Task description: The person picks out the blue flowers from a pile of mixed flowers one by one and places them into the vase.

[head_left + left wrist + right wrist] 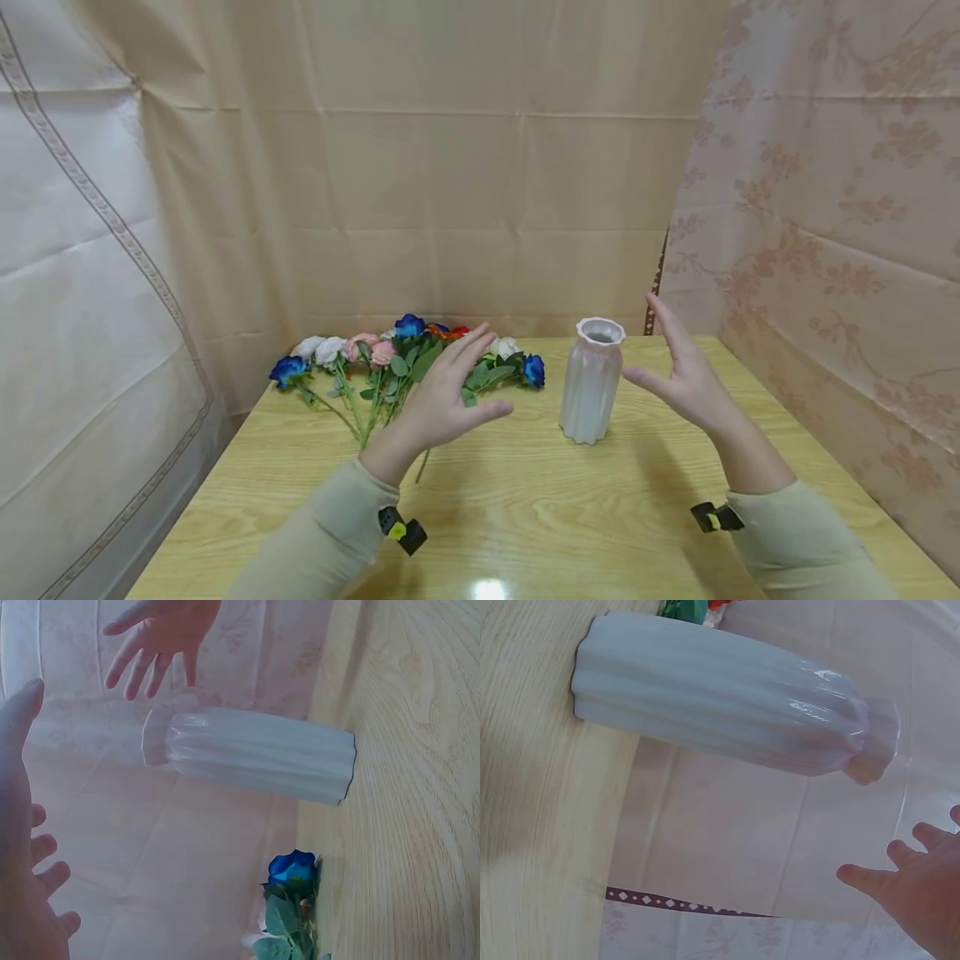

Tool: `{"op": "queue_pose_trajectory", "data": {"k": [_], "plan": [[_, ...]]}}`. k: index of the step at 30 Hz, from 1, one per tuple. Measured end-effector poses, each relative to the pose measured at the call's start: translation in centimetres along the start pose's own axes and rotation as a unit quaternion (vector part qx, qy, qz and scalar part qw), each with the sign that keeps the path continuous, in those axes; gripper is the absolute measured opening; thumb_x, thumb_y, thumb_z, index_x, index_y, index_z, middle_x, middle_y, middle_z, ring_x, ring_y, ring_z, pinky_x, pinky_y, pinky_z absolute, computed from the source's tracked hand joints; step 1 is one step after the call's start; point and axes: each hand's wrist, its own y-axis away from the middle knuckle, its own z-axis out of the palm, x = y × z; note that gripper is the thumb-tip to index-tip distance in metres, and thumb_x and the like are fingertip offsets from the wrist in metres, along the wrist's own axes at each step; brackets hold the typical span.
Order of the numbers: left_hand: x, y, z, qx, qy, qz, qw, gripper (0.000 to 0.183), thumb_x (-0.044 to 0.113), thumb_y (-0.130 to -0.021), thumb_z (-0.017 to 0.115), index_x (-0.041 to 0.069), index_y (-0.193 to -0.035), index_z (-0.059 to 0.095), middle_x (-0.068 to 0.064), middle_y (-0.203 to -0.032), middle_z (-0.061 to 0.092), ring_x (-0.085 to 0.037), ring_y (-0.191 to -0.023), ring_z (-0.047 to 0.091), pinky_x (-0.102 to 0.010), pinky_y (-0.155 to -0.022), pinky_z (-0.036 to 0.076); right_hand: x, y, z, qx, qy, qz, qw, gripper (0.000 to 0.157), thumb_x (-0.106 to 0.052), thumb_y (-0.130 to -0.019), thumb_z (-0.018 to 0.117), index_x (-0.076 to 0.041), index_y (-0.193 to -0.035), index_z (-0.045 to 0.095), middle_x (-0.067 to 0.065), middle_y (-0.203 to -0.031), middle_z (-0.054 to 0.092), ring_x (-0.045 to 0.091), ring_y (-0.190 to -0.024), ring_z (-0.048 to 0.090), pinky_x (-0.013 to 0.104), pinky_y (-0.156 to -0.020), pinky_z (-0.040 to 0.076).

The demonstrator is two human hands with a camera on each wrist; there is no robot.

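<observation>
Vase (588, 392) nr R hand (693, 389), wider gap L

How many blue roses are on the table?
3 plain to see: the left-end blue rose, the back blue rose and the right-end blue rose, nearest the vase. Blue petals near the red flower may be a fourth; the left hand may hide more.

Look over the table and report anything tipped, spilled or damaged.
Nothing stands out. The vase stands upright with no visible damage, the flowers lie to its left on the table, and no spill shows. The wrist views merely show it sideways.
</observation>
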Motion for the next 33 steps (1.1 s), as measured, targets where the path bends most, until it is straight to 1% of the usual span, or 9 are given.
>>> {"op": "queue_pose_trajectory", "data": {"k": [2, 5, 9, 12, 16, 21, 24, 28, 33], "plan": [[-0.1, 0.0, 0.1, -0.001, 0.007, -0.003, 1.0000, 0.089, 0.055, -0.092, 0.070, 0.035, -0.163, 0.021, 0.018, -0.167, 0.012, -0.017, -0.153, 0.017, -0.063, -0.114, 0.026, 0.2, 0.0, 0.1, -0.001, -0.002, 0.009, 1.000, 0.106, -0.015, -0.085, 0.081, -0.033, -0.164, 0.013, 0.007, -0.169, 0.011, 0.043, -0.151, 0.014, 0.077, -0.109, 0.016], [-0.1, -0.1, 0.3, -0.002, 0.012, -0.008, 0.9999, 0.089, 0.054, -0.092, 0.071, 0.037, -0.163, 0.020, 0.018, -0.167, 0.011, -0.018, -0.153, 0.017, -0.064, -0.114, 0.026, 0.4, -0.2, 0.4, -0.002, -0.007, 0.014, 1.000, 0.108, -0.015, -0.084, 0.082, -0.033, -0.164, 0.012, 0.005, -0.169, 0.011, 0.042, -0.151, 0.015, 0.076, -0.109, 0.019], [-0.1, -0.3, 0.5, -0.002, 0.018, -0.021, 0.9996, 0.088, 0.058, -0.092, 0.069, 0.040, -0.162, 0.020, 0.019, -0.166, 0.011, -0.018, -0.153, 0.017, -0.065, -0.113, 0.027, 0.7, -0.3, 0.8, -0.002, -0.018, 0.015, 1.000, 0.109, -0.015, -0.084, 0.082, -0.032, -0.165, 0.011, 0.002, -0.169, 0.010, 0.041, -0.152, 0.015, 0.075, -0.108, 0.023], [-0.1, -0.4, 0.8, -0.005, 0.022, -0.033, 0.9992, 0.087, 0.062, -0.091, 0.067, 0.041, -0.161, 0.021, 0.017, -0.167, 0.013, -0.019, -0.153, 0.017, -0.067, -0.112, 0.028, 1.0, -0.3, 1.0, -0.004, -0.025, 0.023, 0.999, 0.107, -0.016, -0.086, 0.082, -0.032, -0.165, 0.010, 0.003, -0.169, 0.010, 0.039, -0.152, 0.014, 0.075, -0.107, 0.024], [-0.1, -0.4, 1.1, -0.010, 0.023, -0.045, 0.9987, 0.088, 0.064, -0.090, 0.067, 0.040, -0.162, 0.021, 0.014, -0.168, 0.014, -0.021, -0.152, 0.018, -0.066, -0.112, 0.028, 1.3, -0.1, 1.2, -0.007, -0.033, 0.034, 0.999, 0.106, -0.017, -0.087, 0.081, -0.031, -0.165, 0.010, 0.006, -0.169, 0.012, 0.038, -0.152, 0.015, 0.075, -0.106, 0.026], [-0.4, -0.5, 1.7, -0.012, 0.029, -0.055, 0.9980, 0.090, 0.067, -0.089, 0.066, 0.036, -0.162, 0.023, 0.020, -0.166, 0.012, -0.021, -0.153, 0.018, -0.063, -0.113, 0.028, 1.5, -0.2, 1.6, -0.011, -0.046, 0.046, 0.998, 0.108, -0.018, -0.087, 0.082, -0.031, -0.165, 0.008, 0.009, -0.169, 0.013, 0.039, -0.151, 0.018, 0.075, -0.106, 0.026], [-0.5, -0.6, 2.0, -0.012, 0.025, -0.060, 0.9978, 0.091, 0.064, -0.089, 0.068, 0.035, -0.162, 0.023, 0.021, -0.165, 0.012, -0.021, -0.153, 0.018, -0.062, -0.114, 0.029, 1.6, -0.3, 2.0, -0.018, -0.053, 0.056, 0.997, 0.111, -0.020, -0.086, 0.083, -0.032, -0.165, 0.006, 0.009, -0.169, 0.013, 0.039, -0.151, 0.018, 0.075, -0.107, 0.025], [-0.5, -0.8, 2.4, -0.014, 0.021, -0.067, 0.9974, 0.091, 0.061, -0.090, 0.070, 0.033, -0.163, 0.023, 0.018, -0.166, 0.013, -0.022, -0.152, 0.020, -0.061, -0.114, 0.028, 2.0, -0.3, 2.5, -0.023, -0.059, 0.063, 0.996, 0.113, -0.022, -0.086, 0.084, -0.032, -0.165, 0.004, 0.008, -0.169, 0.011, 0.039, -0.152, 0.017, 0.075, -0.108, 0.024], [-0.6, -1.0, 2.8, -0.019, 0.016, -0.080, 0.9965, 0.093, 0.070, -0.088, 0.065, 0.033, -0.163, 0.023, 0.016, -0.166, 0.016, -0.023, -0.151, 0.023, -0.059, -0.114, 0.030, 2.6, -0.2, 3.1, -0.026, -0.055, 0.068, 0.996, 0.114, -0.024, -0.086, 0.084, -0.029, -0.165, 0.002, 0.012, -0.169, 0.012, 0.040, -0.151, 0.017, 0.074, -0.108, 0.025]]}}
